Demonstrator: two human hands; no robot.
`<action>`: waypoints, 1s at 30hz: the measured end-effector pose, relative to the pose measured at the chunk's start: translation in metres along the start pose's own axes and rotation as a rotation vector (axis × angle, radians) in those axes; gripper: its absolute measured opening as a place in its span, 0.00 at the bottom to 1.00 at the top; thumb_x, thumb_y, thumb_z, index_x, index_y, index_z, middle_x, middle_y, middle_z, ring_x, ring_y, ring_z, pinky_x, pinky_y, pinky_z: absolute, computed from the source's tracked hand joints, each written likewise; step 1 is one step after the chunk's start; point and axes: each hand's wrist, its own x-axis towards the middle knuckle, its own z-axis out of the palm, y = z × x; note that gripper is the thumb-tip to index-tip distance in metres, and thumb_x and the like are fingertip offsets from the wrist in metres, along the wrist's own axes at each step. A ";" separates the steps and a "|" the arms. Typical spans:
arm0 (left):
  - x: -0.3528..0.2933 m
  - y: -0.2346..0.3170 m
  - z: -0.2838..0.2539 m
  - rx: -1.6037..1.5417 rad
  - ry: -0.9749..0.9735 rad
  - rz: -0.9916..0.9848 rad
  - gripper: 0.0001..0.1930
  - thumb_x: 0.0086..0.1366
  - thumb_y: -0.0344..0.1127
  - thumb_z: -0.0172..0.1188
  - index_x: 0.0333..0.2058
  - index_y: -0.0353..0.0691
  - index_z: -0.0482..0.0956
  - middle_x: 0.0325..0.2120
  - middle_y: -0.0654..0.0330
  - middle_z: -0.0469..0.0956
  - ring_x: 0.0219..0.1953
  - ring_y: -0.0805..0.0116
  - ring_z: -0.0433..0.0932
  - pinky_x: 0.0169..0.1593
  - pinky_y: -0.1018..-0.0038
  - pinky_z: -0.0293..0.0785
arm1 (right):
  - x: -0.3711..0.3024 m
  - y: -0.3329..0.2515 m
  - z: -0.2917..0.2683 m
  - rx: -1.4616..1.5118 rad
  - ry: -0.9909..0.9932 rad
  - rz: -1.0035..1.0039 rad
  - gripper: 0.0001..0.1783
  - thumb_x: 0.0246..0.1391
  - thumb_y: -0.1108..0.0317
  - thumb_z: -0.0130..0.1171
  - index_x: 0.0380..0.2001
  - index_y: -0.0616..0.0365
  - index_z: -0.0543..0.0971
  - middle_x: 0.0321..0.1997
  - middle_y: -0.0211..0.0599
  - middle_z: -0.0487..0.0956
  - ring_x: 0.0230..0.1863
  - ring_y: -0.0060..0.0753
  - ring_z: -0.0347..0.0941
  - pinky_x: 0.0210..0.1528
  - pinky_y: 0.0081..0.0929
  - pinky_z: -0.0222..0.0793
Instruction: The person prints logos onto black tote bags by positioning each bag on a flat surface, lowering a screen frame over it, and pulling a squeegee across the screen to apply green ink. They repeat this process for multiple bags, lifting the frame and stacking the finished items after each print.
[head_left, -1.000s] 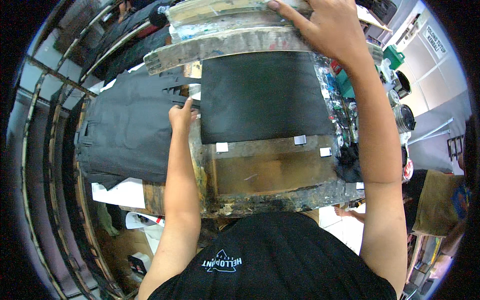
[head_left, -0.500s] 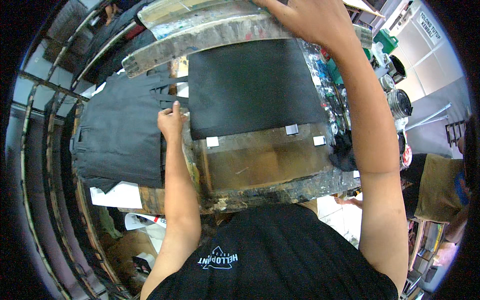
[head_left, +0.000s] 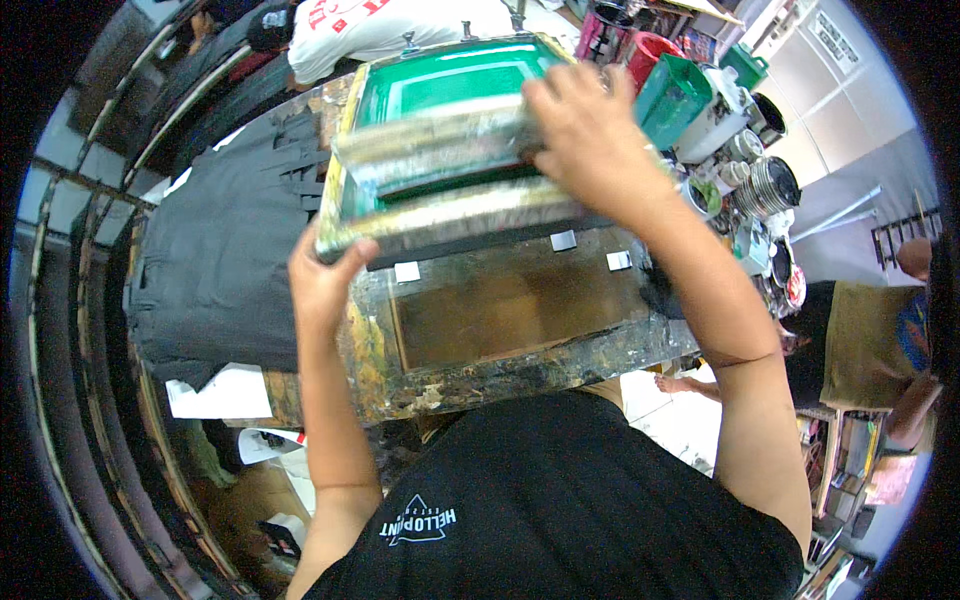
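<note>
A screen printing frame (head_left: 470, 226) with green mesh lies lowered over a black fabric piece on the worktable (head_left: 370, 370). My left hand (head_left: 325, 275) grips the frame's near left corner, thumb along its near side. In my right hand (head_left: 590, 140) is a wide squeegee (head_left: 435, 140), blurred by motion, held by its right end above the mesh. Most of the black fabric is hidden beneath the frame. Left of it lies a pile of black cut cloth (head_left: 220, 240) with strap-like strips on its right side.
Small white tabs (head_left: 563, 240) mark the brown board nearer me. Tubs, cans and a green container (head_left: 672, 95) crowd the right edge. White printed cloth (head_left: 400, 35) lies at the back. Racks (head_left: 90, 300) stand on the left; another person (head_left: 860, 340) is at the right.
The frame has come down over the black fabric. My left hand has moved from the cloth strips to the frame's corner. My right hand has come nearer and now holds the squeegee.
</note>
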 end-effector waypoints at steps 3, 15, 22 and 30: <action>-0.031 -0.073 0.014 -0.056 0.044 0.058 0.39 0.56 0.36 0.80 0.63 0.28 0.74 0.48 0.54 0.84 0.49 0.66 0.82 0.55 0.70 0.77 | -0.028 -0.025 0.048 0.306 -0.043 0.010 0.35 0.46 0.64 0.71 0.59 0.56 0.73 0.47 0.41 0.76 0.54 0.47 0.72 0.55 0.53 0.62; -0.048 -0.133 0.024 0.669 0.161 0.220 0.60 0.37 0.52 0.88 0.67 0.30 0.69 0.51 0.47 0.84 0.48 0.51 0.76 0.57 0.60 0.62 | -0.041 -0.026 0.042 0.366 -0.447 0.087 0.37 0.46 0.61 0.76 0.59 0.50 0.71 0.47 0.43 0.77 0.55 0.53 0.73 0.52 0.53 0.63; -0.051 -0.147 0.017 0.574 0.142 0.170 0.59 0.35 0.49 0.88 0.66 0.29 0.71 0.53 0.45 0.82 0.52 0.46 0.74 0.59 0.56 0.64 | -0.032 -0.037 0.092 0.283 -0.276 0.135 0.36 0.41 0.65 0.77 0.55 0.48 0.72 0.45 0.38 0.74 0.52 0.45 0.70 0.50 0.48 0.58; -0.053 -0.134 0.019 0.597 0.114 0.166 0.59 0.32 0.48 0.87 0.66 0.31 0.71 0.52 0.46 0.79 0.53 0.46 0.72 0.58 0.57 0.65 | 0.093 0.040 0.212 0.242 -0.243 0.048 0.39 0.44 0.60 0.78 0.60 0.48 0.71 0.50 0.40 0.77 0.55 0.49 0.73 0.51 0.52 0.62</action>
